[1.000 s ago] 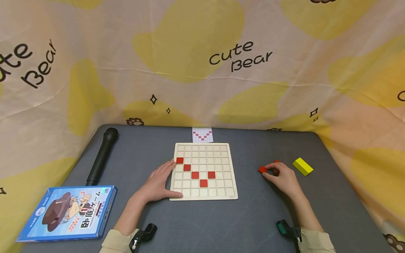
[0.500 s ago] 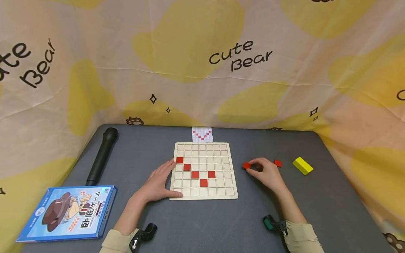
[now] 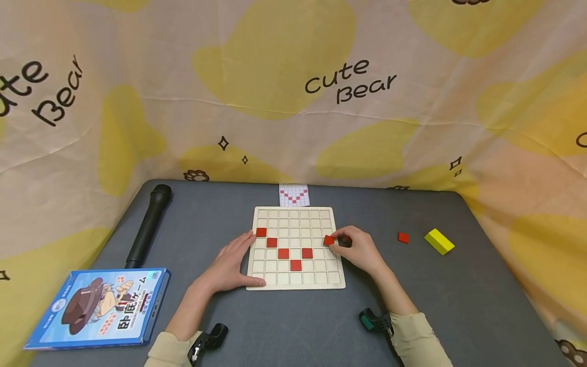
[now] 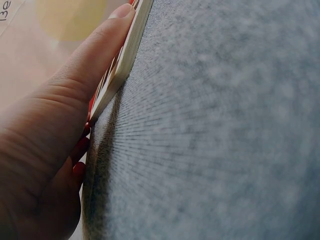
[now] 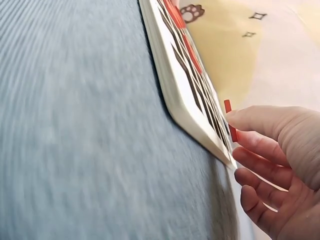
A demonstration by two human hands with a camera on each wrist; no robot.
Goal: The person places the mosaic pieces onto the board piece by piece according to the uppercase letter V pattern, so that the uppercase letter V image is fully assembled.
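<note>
In the head view a cream grid board (image 3: 270, 219) lies mid-table, with several red square tiles (image 3: 296, 265) set in its cells in a rough V. My left hand (image 3: 229, 262) rests along the board's left edge, fingers extended; its thumb lies over the near-left corner, and the left wrist view shows the thumb (image 4: 100, 47) on the rim. Between thumb and forefinger my right hand (image 3: 359, 250) pinches a thin red tile (image 3: 328, 240) over the right side of the board. The right wrist view shows this tile (image 5: 231, 131) tilted on edge; whether it touches the board I cannot tell.
One loose red tile (image 3: 403, 238) and a yellow block (image 3: 439, 241) lie to the right. Behind the board is a small card (image 3: 294, 195) printed with a pink V pattern. A black microphone-shaped object (image 3: 149, 227) and a blue box (image 3: 98, 308) occupy the left side.
My right hand has carried the pinched red tile leftward from the table at right to over the board, leaving the loose red tile fully visible. My left hand stays put.
</note>
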